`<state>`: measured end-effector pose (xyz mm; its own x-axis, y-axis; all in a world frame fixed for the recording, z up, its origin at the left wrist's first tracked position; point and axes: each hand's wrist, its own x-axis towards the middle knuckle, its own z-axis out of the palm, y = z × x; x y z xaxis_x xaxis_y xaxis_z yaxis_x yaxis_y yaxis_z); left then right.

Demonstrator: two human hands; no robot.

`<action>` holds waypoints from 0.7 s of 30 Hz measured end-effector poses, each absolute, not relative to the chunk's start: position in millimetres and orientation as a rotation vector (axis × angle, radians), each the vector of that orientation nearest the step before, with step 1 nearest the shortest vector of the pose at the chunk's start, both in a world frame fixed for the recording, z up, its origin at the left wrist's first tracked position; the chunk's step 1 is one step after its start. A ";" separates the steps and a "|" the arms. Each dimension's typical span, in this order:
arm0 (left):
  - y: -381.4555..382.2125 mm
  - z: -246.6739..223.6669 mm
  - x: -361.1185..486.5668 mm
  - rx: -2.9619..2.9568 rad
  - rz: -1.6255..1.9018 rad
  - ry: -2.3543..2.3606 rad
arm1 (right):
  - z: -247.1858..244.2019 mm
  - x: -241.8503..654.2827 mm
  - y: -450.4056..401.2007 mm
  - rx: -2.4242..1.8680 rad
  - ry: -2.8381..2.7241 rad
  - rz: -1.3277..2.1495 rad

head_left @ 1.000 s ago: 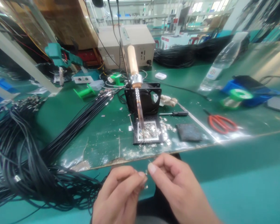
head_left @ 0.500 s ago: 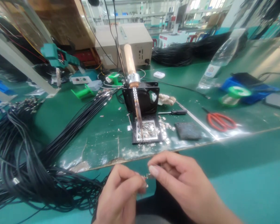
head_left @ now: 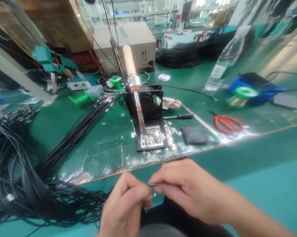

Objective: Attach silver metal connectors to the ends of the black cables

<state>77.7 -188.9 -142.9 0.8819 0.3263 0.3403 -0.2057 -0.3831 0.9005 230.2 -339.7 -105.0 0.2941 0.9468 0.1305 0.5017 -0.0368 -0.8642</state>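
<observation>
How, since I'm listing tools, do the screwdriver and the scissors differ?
The screwdriver has one straight black handle; the scissors have two red loops. The screwdriver is slim; the scissors are broad. Both lie on the green bench, and neither is held.

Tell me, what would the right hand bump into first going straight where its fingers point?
Most likely the left hand, directly ahead of those fingers, though a tiny blurred piece in between might touch first.
</observation>
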 end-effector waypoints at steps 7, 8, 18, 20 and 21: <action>-187.9 -142.2 78.1 1.923 0.514 0.076 | -104.9 236.2 -340.3 -1.686 -1.515 0.582; -187.8 -142.3 78.4 1.923 0.514 0.064 | -104.9 236.8 -340.5 -1.693 -1.544 0.555; -186.2 -141.2 81.2 2.028 0.563 -0.022 | -115.9 237.6 -342.4 -1.745 -1.731 0.370; -185.9 -141.7 80.5 2.038 0.563 -0.027 | -119.5 236.8 -342.9 -1.760 -1.771 0.343; -185.9 -142.1 80.0 2.048 0.564 -0.026 | -121.4 236.3 -343.1 -1.764 -1.787 0.333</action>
<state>80.0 -185.9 -142.1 0.8922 0.2082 0.4007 -0.2436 -0.5253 0.8153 236.3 -343.1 -121.4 0.0624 0.9696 0.2368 0.8195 0.0856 -0.5667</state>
